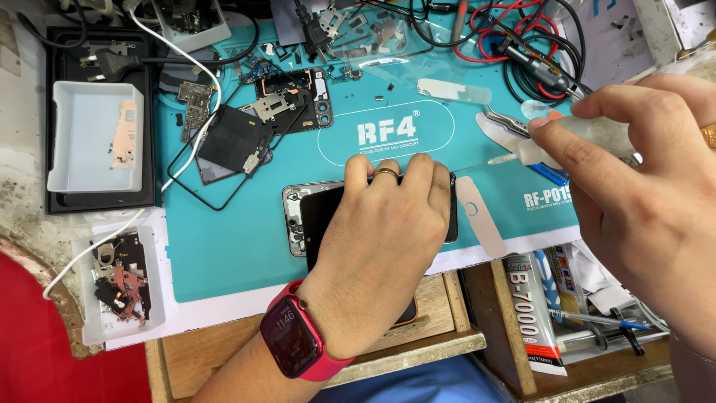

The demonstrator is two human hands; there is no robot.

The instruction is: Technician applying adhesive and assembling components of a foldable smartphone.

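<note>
The right hand [634, 186] is pinching a small translucent glue tube [582, 138] between thumb and fingers, with the tube's long axis running nearly level and its fine needle tip [477, 165] pointing left. That tip is hovering just beside the top right corner of the phone [313, 216], which lies to the left of this hand and slightly below the needle line.

The left hand [384, 239] is pressing down flat on the phone's dark screen, fingers curled over its far edge, wrist wearing a red smartwatch [294, 339]. It covers most of the phone, so only the left end and the far rim are showing.

The phone is lying lengthwise, left to right, on the teal work mat [246, 254] near the front edge of the desk [30, 216]. Metal tweezers [507, 123] are resting on the mat just behind the tube.
</note>
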